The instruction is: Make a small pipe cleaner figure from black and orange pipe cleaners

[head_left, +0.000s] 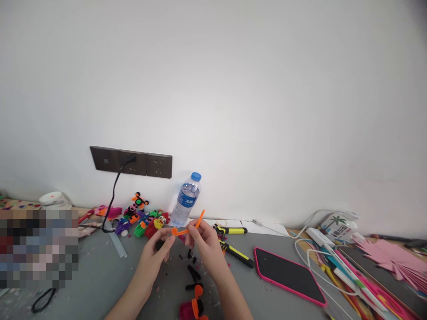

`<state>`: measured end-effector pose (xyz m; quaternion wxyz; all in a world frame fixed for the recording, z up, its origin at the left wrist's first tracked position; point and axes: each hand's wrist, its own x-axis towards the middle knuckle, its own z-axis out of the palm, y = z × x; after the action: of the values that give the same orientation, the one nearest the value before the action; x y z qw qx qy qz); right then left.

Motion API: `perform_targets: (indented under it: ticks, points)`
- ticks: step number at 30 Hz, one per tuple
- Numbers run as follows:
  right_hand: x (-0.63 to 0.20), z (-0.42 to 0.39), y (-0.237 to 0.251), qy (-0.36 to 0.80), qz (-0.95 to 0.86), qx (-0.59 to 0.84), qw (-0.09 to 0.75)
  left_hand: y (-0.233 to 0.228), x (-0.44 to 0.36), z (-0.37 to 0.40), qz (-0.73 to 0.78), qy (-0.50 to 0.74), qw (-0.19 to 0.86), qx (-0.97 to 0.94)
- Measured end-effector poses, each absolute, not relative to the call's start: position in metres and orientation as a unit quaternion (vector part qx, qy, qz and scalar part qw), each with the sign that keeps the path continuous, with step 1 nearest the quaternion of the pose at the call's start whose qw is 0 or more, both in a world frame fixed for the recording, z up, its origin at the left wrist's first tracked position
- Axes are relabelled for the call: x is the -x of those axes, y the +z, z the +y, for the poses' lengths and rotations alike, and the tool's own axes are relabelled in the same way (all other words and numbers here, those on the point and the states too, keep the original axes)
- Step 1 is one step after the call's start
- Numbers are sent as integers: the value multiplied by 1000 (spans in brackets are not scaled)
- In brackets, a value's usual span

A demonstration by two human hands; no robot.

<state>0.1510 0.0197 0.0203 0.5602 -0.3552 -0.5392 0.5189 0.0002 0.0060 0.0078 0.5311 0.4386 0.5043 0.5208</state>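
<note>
An orange pipe cleaner (183,232) runs between my two hands, with a small coil at its left end and a bent-up right end. My left hand (156,250) pinches the coiled end between thumb and fingertips. With its thumb and fingers, my right hand (206,243) grips the strip near the bend. Below them on the grey mat (113,284) lie short black pipe cleaner pieces (193,272). A pink, orange and black pipe cleaner piece (191,307) sits at the bottom edge, partly cut off.
Yellow-and-black pliers (236,254) lie right of my hands, near a pink-cased phone or tablet (290,275). A water bottle (187,200) stands by the wall beside colourful pipe cleaner figures (136,206). White cables (305,253) and pink folded paper (393,258) are at right.
</note>
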Motion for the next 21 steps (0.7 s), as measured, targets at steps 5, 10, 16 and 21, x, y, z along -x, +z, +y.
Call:
perform_targets:
  ticks: [5,10,16,21]
  points:
    - [-152,24,16,499,-507,381,590,-5,0,11,464,542,571,-406]
    - [-150,27,13,487,-516,402,579,-11,0,14,445,542,601,-383]
    - [-149,25,10,482,-549,427,533,-8,3,15,461,506,564,-462]
    - [-147,24,10,517,-520,421,534,-2,10,15,499,487,531,-482]
